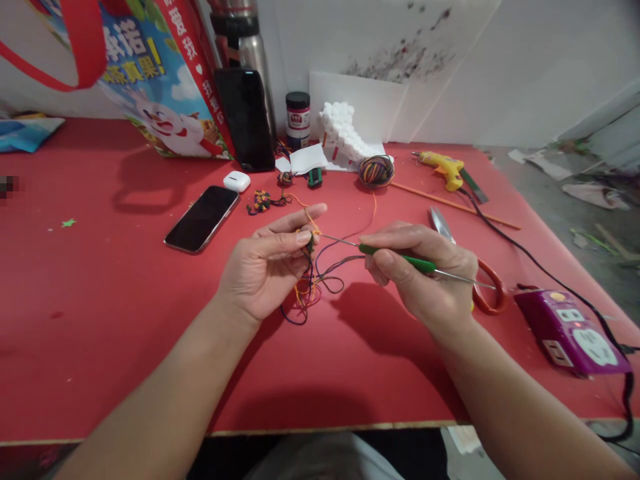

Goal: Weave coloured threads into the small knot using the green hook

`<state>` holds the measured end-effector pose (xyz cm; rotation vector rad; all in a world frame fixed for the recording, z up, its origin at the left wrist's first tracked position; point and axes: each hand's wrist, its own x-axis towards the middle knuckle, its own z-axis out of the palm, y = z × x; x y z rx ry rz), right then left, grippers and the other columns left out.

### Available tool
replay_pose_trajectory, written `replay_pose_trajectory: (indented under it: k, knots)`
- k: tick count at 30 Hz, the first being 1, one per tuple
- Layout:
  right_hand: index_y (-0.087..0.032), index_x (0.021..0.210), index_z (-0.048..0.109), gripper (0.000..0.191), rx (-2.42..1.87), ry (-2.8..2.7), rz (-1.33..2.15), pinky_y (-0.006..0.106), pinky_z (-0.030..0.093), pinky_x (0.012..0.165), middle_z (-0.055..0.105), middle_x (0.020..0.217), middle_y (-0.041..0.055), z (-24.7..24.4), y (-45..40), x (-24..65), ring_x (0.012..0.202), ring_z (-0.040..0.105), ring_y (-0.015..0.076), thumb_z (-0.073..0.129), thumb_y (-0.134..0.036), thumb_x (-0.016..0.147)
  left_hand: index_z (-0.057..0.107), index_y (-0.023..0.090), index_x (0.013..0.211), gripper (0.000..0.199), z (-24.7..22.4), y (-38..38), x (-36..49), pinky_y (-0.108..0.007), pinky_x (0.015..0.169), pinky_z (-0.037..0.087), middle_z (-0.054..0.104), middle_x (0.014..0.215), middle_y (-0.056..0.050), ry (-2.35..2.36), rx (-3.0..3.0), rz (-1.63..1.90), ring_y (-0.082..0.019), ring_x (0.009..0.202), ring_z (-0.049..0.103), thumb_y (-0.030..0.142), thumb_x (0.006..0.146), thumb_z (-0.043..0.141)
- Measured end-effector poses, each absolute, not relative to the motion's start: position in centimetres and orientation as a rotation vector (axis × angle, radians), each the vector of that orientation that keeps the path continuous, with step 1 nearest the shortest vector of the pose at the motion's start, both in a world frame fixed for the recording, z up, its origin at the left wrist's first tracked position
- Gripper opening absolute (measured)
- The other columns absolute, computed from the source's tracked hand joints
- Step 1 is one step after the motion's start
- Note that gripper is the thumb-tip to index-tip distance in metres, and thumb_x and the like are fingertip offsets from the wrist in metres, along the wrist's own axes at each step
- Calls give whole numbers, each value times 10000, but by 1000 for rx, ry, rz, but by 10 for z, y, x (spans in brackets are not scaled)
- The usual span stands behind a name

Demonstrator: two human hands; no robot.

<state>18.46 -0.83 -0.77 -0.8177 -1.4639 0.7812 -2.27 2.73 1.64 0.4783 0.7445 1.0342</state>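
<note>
My left hand pinches a small piece of crochet work in dark and orange yarn between thumb and fingers. In my right hand is a crochet hook with a green handle, held like a pen. The hook's thin metal tip reaches the orange yarn at the top of the piece. One orange strand passes over my left fingers. Loose multicoloured yarn hangs in loops below the left hand. Behind the hands lies a ball of multicoloured yarn, with a small knotted yarn piece farther left.
Orange-handled scissors lie partly behind my right hand. A purple power socket, a yellow glue gun and its black cord occupy the right side. Left of centre are a phone and a white earbud case. A printed bag stands behind.
</note>
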Motion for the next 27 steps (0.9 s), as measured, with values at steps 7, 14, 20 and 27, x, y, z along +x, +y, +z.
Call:
replay_pose_trajectory:
  k: [7,14,20,27]
  knots:
    - [-269,1028,846,138,-782,-1267,1047,277,511,496,725,737,-4,-14,-9,180,569,613,126,838,-376,940,875,123,973,360,13,22,-13,-156,644,531,712,710,-7,705,564,1071,-80,669,662,-18,643,844]
    - [-232,1038,782,229,-826,-1185,1039,281,534,511,702,704,-22,-16,-9,166,541,612,119,816,-441,950,883,214,987,377,10,12,1,-222,705,578,723,741,19,787,662,1195,-102,703,670,37,655,906]
    - [-232,1080,764,182,-972,-1300,802,288,559,566,729,758,-13,-19,-15,162,576,642,120,743,-401,1015,875,244,1051,405,4,7,5,-242,683,590,712,754,33,850,741,1291,-109,698,657,93,678,930]
    - [-268,1217,738,187,-899,-1490,516,328,600,716,778,1015,37,-26,-20,156,739,695,134,681,-226,1044,869,165,960,336,7,10,5,-187,676,580,727,722,12,774,517,1153,-95,685,691,35,652,910]
